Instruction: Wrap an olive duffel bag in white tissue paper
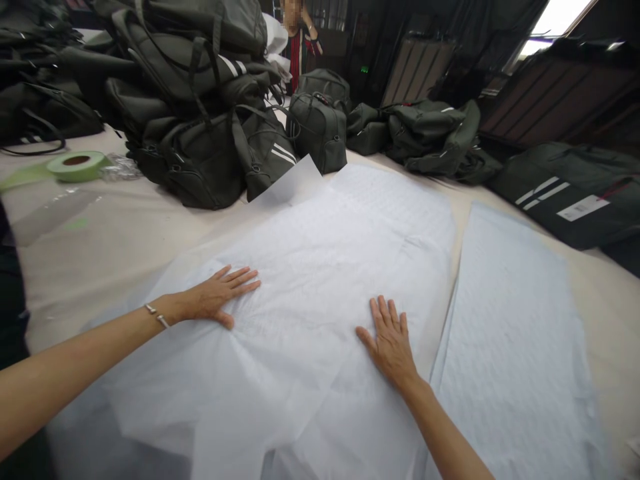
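Observation:
A large sheet of thin white tissue paper [320, 267] is spread over the beige table [125, 233], wrinkled near me. My left hand [220, 293] lies flat on its left part, fingers stretched out toward the right. My right hand [390, 340] rests palm down on the paper's middle right, fingers together and pointing away from me. Neither hand holds anything. A thin bracelet sits on my left wrist.
A second white sheet [510, 347] lies to the right. Dark green bags are piled at the back left [200, 100], with more at the back centre [320, 127] and right [565, 187]. A green tape roll [77, 165] lies far left. A person [300, 33] stands behind the table.

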`<state>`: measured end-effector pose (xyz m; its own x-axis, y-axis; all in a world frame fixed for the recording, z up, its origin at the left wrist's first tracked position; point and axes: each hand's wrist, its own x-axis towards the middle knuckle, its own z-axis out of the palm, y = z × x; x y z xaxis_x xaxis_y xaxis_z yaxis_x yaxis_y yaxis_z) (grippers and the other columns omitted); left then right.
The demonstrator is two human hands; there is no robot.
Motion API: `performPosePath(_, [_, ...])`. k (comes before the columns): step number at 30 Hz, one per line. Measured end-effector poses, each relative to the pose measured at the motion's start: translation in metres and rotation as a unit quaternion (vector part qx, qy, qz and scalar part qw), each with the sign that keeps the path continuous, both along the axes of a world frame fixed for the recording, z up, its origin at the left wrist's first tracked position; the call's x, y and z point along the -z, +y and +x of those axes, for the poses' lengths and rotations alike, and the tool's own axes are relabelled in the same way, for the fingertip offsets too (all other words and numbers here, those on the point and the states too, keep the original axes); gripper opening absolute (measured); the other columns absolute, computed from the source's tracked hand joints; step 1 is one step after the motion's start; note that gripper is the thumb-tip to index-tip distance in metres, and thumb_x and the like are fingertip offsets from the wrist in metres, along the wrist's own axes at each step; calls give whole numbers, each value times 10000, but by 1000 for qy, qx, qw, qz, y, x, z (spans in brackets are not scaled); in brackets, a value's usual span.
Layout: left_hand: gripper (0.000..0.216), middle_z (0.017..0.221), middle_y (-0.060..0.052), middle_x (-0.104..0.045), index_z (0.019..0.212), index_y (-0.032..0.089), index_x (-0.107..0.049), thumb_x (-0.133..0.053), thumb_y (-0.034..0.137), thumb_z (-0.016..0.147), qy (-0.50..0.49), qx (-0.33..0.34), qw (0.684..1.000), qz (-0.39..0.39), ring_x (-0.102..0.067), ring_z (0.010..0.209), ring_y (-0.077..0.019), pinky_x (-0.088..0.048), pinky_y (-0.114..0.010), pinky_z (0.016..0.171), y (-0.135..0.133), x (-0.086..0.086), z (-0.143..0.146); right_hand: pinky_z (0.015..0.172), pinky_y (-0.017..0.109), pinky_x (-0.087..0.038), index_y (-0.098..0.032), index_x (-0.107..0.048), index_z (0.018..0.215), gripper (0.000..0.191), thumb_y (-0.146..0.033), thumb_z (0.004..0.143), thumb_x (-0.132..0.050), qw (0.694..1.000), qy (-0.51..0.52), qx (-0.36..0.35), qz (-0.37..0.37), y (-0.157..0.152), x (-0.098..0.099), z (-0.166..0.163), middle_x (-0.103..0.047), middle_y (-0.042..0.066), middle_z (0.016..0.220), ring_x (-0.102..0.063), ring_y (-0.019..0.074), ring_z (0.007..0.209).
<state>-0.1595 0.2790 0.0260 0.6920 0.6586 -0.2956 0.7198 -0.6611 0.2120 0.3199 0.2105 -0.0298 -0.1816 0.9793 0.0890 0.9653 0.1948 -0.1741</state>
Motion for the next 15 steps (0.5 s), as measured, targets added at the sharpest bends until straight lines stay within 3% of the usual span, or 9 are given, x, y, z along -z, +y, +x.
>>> performPosePath(6, [1010, 1620, -178, -184, 1569, 249, -162, -575, 761, 803, 15, 9, 1000, 0, -142, 1494, -367, -54, -569, 1177, 1, -8, -2, 1209, 571, -104, -160, -283, 1536, 796, -684, 938, -322, 999, -23, 6, -21, 6, -7, 1, -219, 114, 1619, -108, 311, 1509])
performPosePath(9, [995, 1595, -199, -251, 1545, 225, -267, -682, 693, 770, 45, -14, 999, 18, -195, 1478, -385, -63, -596, 1169, 3, -21, 15, 1208, 569, -98, -161, -283, 1537, 796, -685, 939, -322, 999, -35, 6, -27, 5, -6, -1, -207, 111, 1622, -110, 316, 1508])
performPosePath(12, [916, 1585, -199, -282, 1516, 205, -326, -756, 553, 785, 21, -8, 998, 66, -230, 1472, -364, -95, -581, 1177, -7, -41, 64, 1210, 565, -89, -164, -275, 1540, 795, -684, 940, -319, 999, -38, 3, -32, 6, -4, -2, -197, 109, 1624, -107, 314, 1509])
performPosePath(15, [819, 1548, -165, -380, 1480, 220, -374, -793, 412, 804, -61, 73, 994, 61, -352, 1427, -304, -254, -466, 1162, -37, -54, 135, 1212, 561, -86, -173, -278, 1540, 797, -690, 935, -327, 999, -36, 8, -31, 7, -4, -2, -205, 108, 1621, -108, 312, 1509])
